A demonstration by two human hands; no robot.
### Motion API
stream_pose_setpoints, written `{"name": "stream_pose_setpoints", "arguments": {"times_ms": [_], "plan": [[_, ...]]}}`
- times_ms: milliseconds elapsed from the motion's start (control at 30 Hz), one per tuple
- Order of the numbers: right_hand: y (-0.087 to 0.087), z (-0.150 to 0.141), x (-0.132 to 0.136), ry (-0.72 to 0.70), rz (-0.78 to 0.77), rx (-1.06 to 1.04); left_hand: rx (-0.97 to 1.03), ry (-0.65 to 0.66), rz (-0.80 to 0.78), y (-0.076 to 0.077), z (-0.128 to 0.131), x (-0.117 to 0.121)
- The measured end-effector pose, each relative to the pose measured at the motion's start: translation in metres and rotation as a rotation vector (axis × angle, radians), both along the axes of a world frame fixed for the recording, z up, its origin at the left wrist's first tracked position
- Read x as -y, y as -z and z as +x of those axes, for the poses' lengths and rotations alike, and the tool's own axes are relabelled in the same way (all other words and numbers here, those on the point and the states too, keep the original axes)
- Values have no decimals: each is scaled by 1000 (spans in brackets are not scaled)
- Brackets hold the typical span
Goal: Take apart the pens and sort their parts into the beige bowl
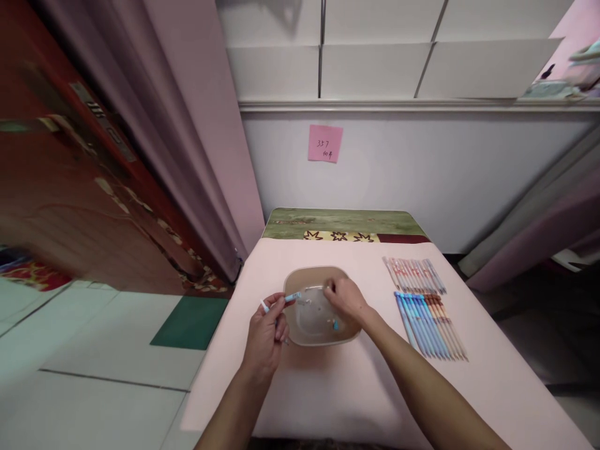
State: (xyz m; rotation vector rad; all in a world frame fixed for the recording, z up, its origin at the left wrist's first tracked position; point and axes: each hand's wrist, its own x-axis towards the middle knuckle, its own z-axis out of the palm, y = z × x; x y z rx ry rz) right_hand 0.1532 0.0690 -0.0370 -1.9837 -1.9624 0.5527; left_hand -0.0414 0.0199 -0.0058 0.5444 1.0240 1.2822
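My left hand is closed around light blue pen parts. One blue piece sticks out over the near-left rim of a beige plastic tub, and a pale tip shows between the fingers. Inside the tub, a small bright blue piece and a few pale bits lie on the bottom. Over the tub's right side is my right hand, its fingers pinched together; what they hold, if anything, is too blurred to make out.
To the right on the pink-covered table lies a row of blue pens beside brown-topped pens. Behind them is a row of clear, red-patterned pens. A pink note sticks to the wall.
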Motion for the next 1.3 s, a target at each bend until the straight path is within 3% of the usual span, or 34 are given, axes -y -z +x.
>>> {"name": "stream_pose_setpoints", "arguments": {"times_ms": [133, 300, 433, 600, 767, 1067, 1300], "plan": [[-8, 12, 18, 55, 76, -183, -14, 36, -5, 0, 5, 0], [-14, 15, 46, 165, 182, -970, -17, 103, -7, 3, 15, 3], [-23, 5, 61, 170, 215, -1182, -21, 126, -39, 5, 24, 13], [-32, -7, 77, 182, 292, -1165, 2, 154, -84, -2, 34, 28], [-28, -8, 95, 146, 358, -1080, -17, 170, -85, -5, 40, 41], [-17, 0, 128, 52, 635, -706, 70, 211, -80, 15, 51, 64], [-11, 3, 148, -72, 694, -588, 117, 247, -79, 22, 50, 80]]}}
